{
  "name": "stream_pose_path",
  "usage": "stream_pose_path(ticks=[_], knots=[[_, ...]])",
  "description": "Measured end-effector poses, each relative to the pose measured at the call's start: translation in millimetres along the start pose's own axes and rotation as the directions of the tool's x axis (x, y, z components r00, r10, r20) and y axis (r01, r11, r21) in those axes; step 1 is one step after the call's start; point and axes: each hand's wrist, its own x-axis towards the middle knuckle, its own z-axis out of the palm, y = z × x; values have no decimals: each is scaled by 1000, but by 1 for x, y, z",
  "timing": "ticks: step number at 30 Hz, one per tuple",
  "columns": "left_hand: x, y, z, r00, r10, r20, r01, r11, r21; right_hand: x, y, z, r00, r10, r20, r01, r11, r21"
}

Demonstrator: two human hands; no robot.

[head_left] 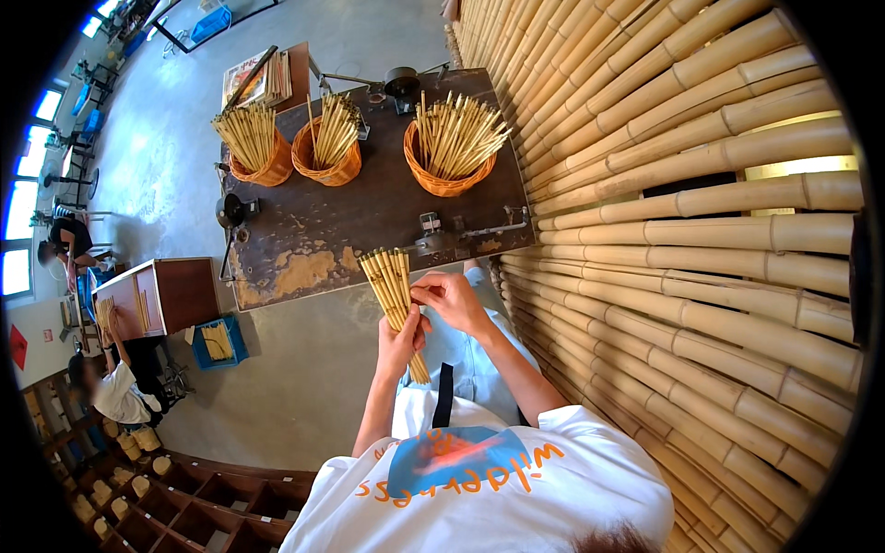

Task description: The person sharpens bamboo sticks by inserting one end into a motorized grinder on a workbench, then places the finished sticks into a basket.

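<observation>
My left hand [403, 339] is wrapped round the lower part of a bundle of thin bamboo sticks [385, 281]. The bundle stands up tilted in front of my body, its upper ends fanning slightly to the left and its lower ends showing below the hand. At the bundle's right side, my right hand [449, 300] has its fingers bent and drawn together. Its fingertips are next to the sticks; whether they pinch a stick cannot be made out.
Beyond my hands stands a worn dark table [369, 207] with three wicker baskets [449, 184] of sticks and black metal fittings [402, 83]. A bamboo wall [682, 240] rises at the right. On the left are a blue crate [221, 355], a wooden cabinet [184, 295] and two people [124, 387].
</observation>
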Motion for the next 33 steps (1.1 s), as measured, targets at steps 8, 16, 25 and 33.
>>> stream_pose_path(ticks=[8,16,25,33], knots=[[-3,2,6,994,80,-81,-89,989,-117,-9,-17,-6,982,-149,-119,123,971,-206],[-8,-12,-45,953,85,-290,-94,995,-18,-13,37,-57,957,179,-228,-192,981,-38],[-10,-9,-47,956,72,-286,-77,997,-8,45,263,-42,928,9,-373,-252,754,-607],[-4,-13,-45,955,24,-295,-30,999,-16,43,268,-25,865,164,-475,-397,802,-446]])
